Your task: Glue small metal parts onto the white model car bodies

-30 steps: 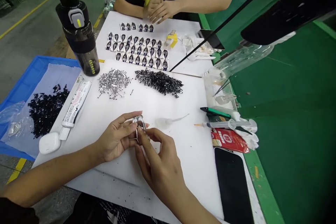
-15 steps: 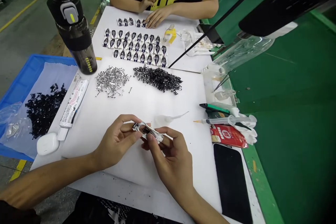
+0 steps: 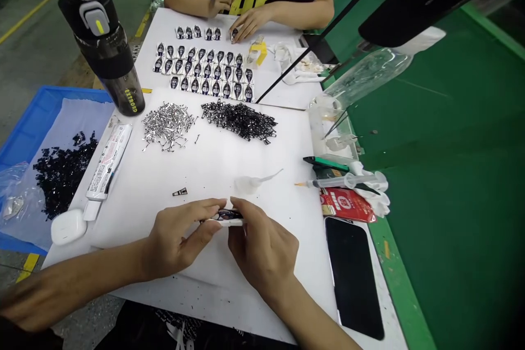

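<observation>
**A:** Fig. 1 — where is the piece you are handling?

**B:** Over the near half of the white sheet (image 3: pixel 283 175): a small black-and-white part (image 3: pixel 225 217), held level between your left hand (image 3: pixel 180 241) and your right hand (image 3: pixel 262 246).

**A:** And your fingers?

**B:** Left: pressed together, pinching one end against your thumb. Right: curled, pinching the other end with your thumb.

**A:** What else lies on the sheet?

**B:** Near its far edge, a heap of silver pins (image 3: pixel 167 126) beside a heap of black clips (image 3: pixel 239 121). Mid-sheet, one loose black piece (image 3: pixel 179 192) and a translucent squeeze bottle (image 3: pixel 246 185). Along its left edge, a white tube (image 3: pixel 109 161).

**A:** Beyond the sheet?

**B:** Past its far edge, rows of small black-and-white pieces (image 3: pixel 203 68) — a co-worker's hands (image 3: pixel 238 11) rest just behind them. Right of it, a syringe (image 3: pixel 338 180) and a phone (image 3: pixel 353 276).
</observation>
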Demonstrator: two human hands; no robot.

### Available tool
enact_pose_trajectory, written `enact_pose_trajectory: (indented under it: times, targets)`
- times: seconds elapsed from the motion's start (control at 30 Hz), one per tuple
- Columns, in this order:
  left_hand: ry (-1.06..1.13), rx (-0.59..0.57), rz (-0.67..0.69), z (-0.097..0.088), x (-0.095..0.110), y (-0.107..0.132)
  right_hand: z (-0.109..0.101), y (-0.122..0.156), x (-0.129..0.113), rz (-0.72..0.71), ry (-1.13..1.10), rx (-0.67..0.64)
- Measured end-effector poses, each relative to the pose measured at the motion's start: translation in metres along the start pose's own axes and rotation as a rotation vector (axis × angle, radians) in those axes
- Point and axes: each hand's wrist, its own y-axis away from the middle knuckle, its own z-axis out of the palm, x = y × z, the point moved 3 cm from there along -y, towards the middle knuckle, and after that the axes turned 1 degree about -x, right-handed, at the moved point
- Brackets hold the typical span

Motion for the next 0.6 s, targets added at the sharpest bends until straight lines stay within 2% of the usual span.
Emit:
enact_pose_trajectory:
  times: [0.17,0.33,0.6]
  targets:
    - [0.018,-0.055,0.023,0.001,0.002,0.006,-0.005,0.001,0.000,-0.101,0.016,0.078]
    - [-0.001,-0.012,0.142,0.002,0.002,0.001,-0.008,0.002,0.002,-0.138,0.002,0.073]
    - [0.080,-0.059,0.013,0.002,-0.014,-0.005,-0.002,0.003,0.003,-0.144,0.028,0.074]
